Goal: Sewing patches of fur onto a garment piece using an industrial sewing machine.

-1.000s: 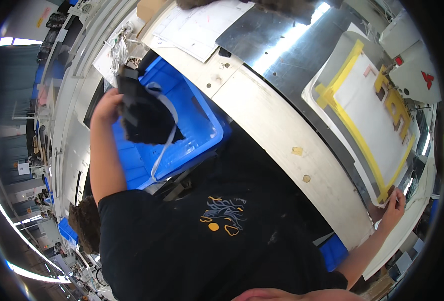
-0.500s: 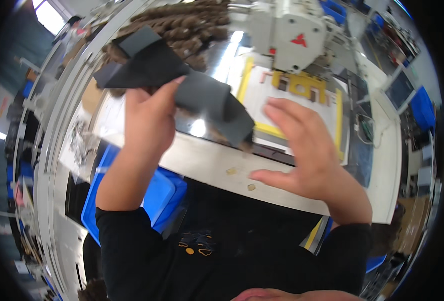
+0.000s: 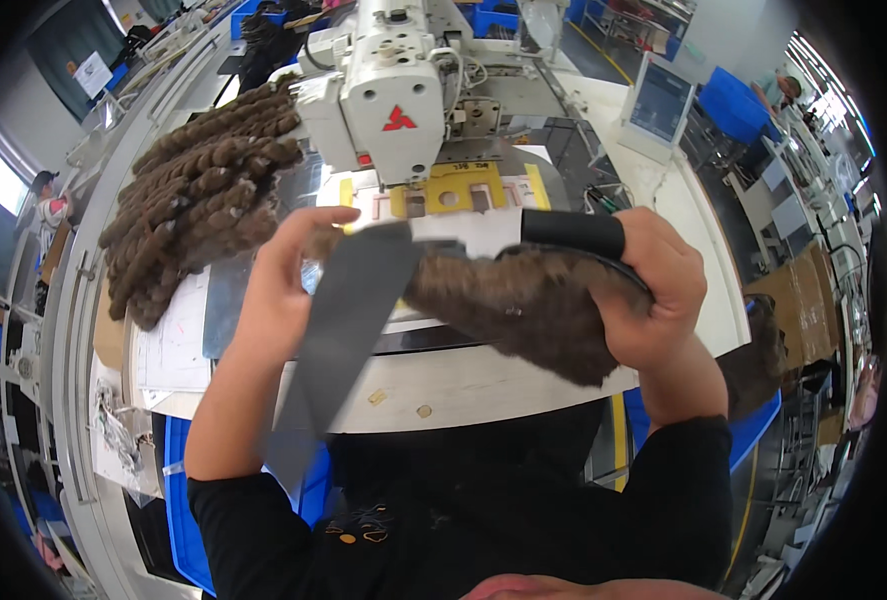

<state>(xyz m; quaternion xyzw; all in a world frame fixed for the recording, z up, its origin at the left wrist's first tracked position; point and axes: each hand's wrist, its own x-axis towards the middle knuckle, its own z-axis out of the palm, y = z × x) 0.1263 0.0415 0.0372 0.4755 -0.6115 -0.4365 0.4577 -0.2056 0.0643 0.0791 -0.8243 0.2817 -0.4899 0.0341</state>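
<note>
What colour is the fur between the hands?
The fur is brown, best seen in the head view.

Brown furry panel [image 3: 523,310], centre: fur-like pile, rough and matt
Long dark-grey strip [image 3: 348,310], centre left: smooth, matt, cloth-like
Curved black band [image 3: 571,231], right of centre: smooth, mostly matt
Brown bundled stack [image 3: 203,190], upper left: rough, plush fur
White boxy machine head [image 3: 388,100], upper centre: smooth, painted-looking casing
Cream-white curved surface [image 3: 483,385], below centre: smooth, low gloss
Blue box-shaped bin [image 3: 178,490], lower left: smooth, shiny plastic

A pale worktable [image 3: 463,388] bears white papers [image 3: 176,350], a screen [image 3: 660,105] and brown furry pieces [image 3: 203,195].
</note>
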